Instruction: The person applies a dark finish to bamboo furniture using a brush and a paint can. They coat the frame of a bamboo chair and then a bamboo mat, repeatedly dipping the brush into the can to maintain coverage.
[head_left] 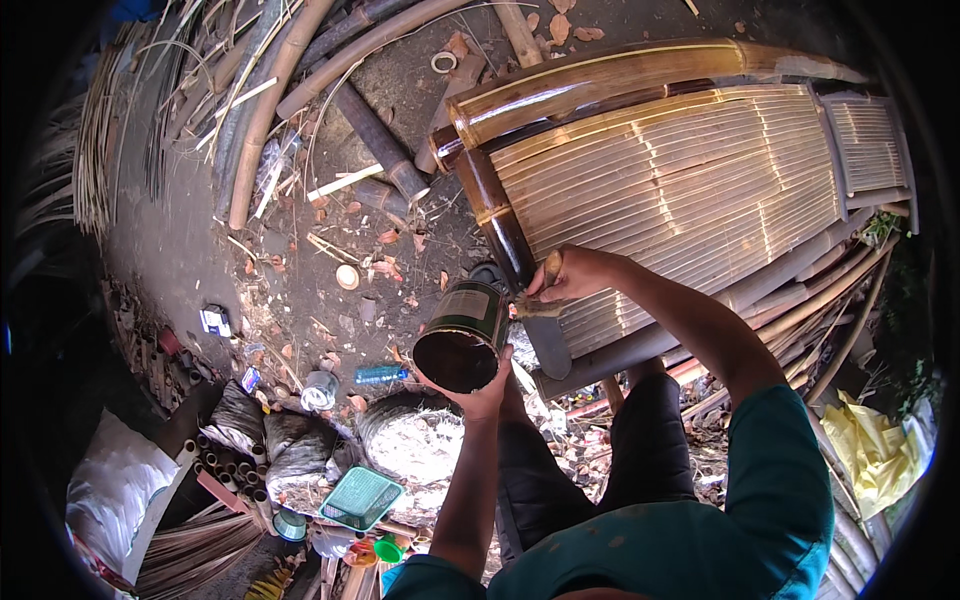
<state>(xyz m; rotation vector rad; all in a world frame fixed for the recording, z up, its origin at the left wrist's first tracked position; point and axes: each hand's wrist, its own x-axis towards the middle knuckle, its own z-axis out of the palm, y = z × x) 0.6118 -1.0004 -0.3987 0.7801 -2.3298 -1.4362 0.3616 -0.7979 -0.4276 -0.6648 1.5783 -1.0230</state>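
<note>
My left hand [486, 392] holds up a round tin can [463, 330] of dark liquid, cupped from below and tilted toward me. My right hand [566, 276] grips a paintbrush [541, 298] whose bristles touch the dark glossy bamboo pole [498, 220] at the edge of a bamboo furniture piece. The piece has a panel of thin pale bamboo slats [680, 180] and a thick varnished bamboo rail [600, 80] along its top. The brush sits just right of the can's rim.
Loose bamboo poles [270, 110] and bamboo strips lie on the dirt ground at upper left. A plastic bottle [380, 375], a green basket [360, 497], sacks [110, 490] and small cups lie at lower left. Yellow plastic [880, 450] is at the right.
</note>
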